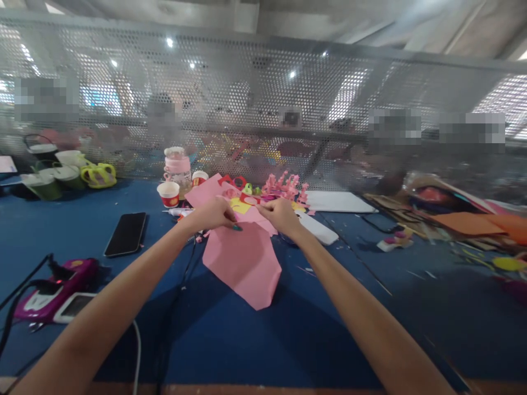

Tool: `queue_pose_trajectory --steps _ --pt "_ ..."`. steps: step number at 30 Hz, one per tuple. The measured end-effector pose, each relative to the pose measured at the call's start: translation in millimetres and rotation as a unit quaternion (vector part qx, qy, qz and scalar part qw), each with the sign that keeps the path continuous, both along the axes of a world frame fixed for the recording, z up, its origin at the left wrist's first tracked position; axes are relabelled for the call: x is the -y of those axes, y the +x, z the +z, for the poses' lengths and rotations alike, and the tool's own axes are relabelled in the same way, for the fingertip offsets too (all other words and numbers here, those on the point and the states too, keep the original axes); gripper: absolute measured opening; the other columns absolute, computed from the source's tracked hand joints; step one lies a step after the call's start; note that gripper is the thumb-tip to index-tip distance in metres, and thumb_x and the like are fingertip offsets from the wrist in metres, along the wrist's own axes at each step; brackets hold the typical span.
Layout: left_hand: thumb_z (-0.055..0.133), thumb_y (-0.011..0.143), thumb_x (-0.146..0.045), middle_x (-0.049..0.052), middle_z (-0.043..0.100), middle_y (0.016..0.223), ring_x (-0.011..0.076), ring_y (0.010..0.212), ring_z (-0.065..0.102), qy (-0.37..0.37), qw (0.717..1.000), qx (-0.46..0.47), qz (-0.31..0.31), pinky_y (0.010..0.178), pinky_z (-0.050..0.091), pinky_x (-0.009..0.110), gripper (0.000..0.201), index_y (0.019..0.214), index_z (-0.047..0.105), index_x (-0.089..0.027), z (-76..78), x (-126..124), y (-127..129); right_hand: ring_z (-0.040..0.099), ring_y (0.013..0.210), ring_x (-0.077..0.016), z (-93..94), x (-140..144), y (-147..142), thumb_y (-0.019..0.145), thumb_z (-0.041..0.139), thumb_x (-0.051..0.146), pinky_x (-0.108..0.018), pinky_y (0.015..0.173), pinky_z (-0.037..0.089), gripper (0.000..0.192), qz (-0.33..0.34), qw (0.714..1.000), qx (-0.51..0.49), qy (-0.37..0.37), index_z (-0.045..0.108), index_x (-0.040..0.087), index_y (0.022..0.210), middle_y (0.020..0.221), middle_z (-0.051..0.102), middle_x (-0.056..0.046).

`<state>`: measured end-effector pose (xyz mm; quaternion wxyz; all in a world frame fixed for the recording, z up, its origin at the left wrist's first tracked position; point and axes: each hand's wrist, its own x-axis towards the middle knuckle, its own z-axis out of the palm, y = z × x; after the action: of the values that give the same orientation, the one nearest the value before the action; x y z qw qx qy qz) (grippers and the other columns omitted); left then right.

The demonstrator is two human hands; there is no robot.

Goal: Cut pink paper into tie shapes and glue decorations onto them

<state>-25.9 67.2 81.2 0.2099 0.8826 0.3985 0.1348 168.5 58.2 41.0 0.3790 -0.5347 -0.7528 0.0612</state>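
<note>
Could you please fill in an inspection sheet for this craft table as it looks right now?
Surface: blue table, paper scraps scattered.
Job's things: pink paper sheet, pinched along its top edge.
Clutter: black phone, red paper cup, pink bottle, pink paper flowers, green cups, orange sheets.
Hands: left hand and right hand both grip the sheet.
Cables: black cable by magenta device.
Surroundings: perforated metal screen; people blurred behind.

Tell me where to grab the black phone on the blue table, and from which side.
Grip the black phone across its long edges, coming from above. It lies flat, screen up, with bare blue table around it, so probably only the thin sides offer purchase.
</note>
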Motion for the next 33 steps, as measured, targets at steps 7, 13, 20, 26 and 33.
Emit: queue_pose_trajectory --steps 7,13,20,26,33 --pt "0.069 0.061 -0.022 0.001 0.064 0.056 0.0098 0.053 0.051 0.002 1.0 -0.017 0.012 0.054 0.035 0.02 0.011 0.067 0.071 -0.013 -1.4 0 1 0.018 0.04 -0.005 -2.7 2 -7 0.071 0.042 0.037 -0.024 0.044 0.015 0.044 -0.049 0.998 -0.049 0.01 0.017 0.02 0.039 0.041 0.014 0.005" --pt "0.067 0.063 -0.025 0.002 0.065 0.057 0.0094 0.053 0.051 -0.01 1.0 -0.007 0.003 0.052 0.035 0.019 0.013 0.066 0.07 -0.013 -2.1 -1 -1 0.018 0.04 -0.0055 -5.1 2 -9 0.07 0.042 0.035 -0.025 0.043 0.014 0.042 -0.052 0.994 -0.096 -0.001 0.016 0.021 0.04 0.041 0.014 0.005" --pt "0.066 0.063 -0.021 0.003 0.065 0.057 0.0095 0.054 0.051 -0.025 1.0 0.006 -0.005 0.054 0.036 0.02 0.011 0.067 0.07 -0.011 -1.8 0 0 0.016 0.042 -0.0059 -10.6 1 -11 0.071 0.04 0.037 -0.025 0.044 0.013 0.042 -0.061 0.991 -0.118 0.024 0.015 0.022 0.041 0.042 0.014 0.005" --pt "0.068 0.062 -0.022 0.001 0.062 0.052 0.0104 0.055 0.051 -0.024 1.0 0.014 -0.007 0.057 0.036 0.021 0.01 0.062 0.069 -0.012 -0.7 1 1 0.017 0.041 -0.0058 -13.7 2 -14 0.071 0.039 0.037 -0.025 0.044 0.013 0.041 -0.07 0.99 -0.122 0.033 0.015 0.021 0.042 0.043 0.013 0.004" --pt "0.068 0.061 -0.021 0.002 0.064 0.057 0.0095 0.054 0.051 -0.025 1.0 0.011 0.006 0.054 0.036 0.02 0.011 0.066 0.07 -0.012 -0.9 1 1 0.018 0.041 -0.006 -9.6 5 -15 0.073 0.038 0.035 -0.026 0.045 0.014 0.04 -0.082 0.99 -0.099 0.06 0.016 0.021 0.042 0.043 0.014 0.004"
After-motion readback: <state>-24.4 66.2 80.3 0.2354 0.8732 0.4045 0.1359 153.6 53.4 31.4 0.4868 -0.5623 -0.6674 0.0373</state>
